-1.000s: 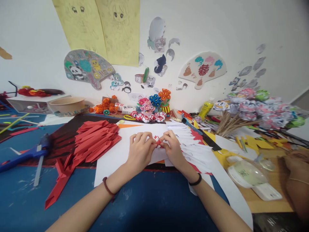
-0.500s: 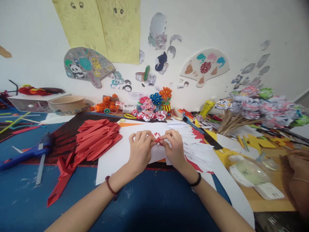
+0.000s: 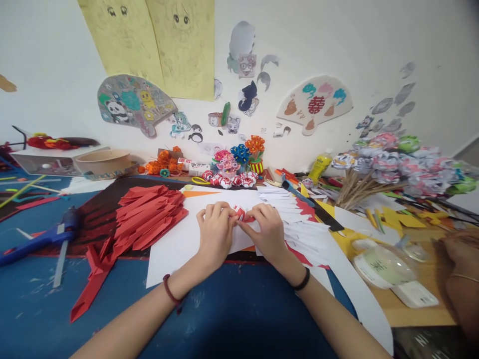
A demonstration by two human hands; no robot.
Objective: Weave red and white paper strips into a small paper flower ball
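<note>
A small red and white folded paper piece [image 3: 240,212] is pinched between my two hands, over a white sheet of paper [image 3: 168,249]. My left hand [image 3: 216,227] grips its left side with thumb and forefinger. On the other side, the fingertips of my right hand [image 3: 265,230] close on its red right part. Folded red paper strips [image 3: 149,217] are heaped left of my hands. White folded strips [image 3: 305,242] lie just right of my right hand. Behind my hands sits a row of red and white paper rosettes [image 3: 226,180].
A blue glue gun [image 3: 48,239] rests at the left. Behind stand a beige bowl [image 3: 105,162] and pipe-cleaner flowers [image 3: 255,147]. At right are a yellow bottle [image 3: 320,167], paper flowers on sticks [image 3: 389,162], a clear plastic bottle [image 3: 381,264], and another person's arm [image 3: 464,284].
My right fingers have shifted on the paper piece, now pinching a red part at its right. The piece has turned slightly, and the whole view has moved a little.
</note>
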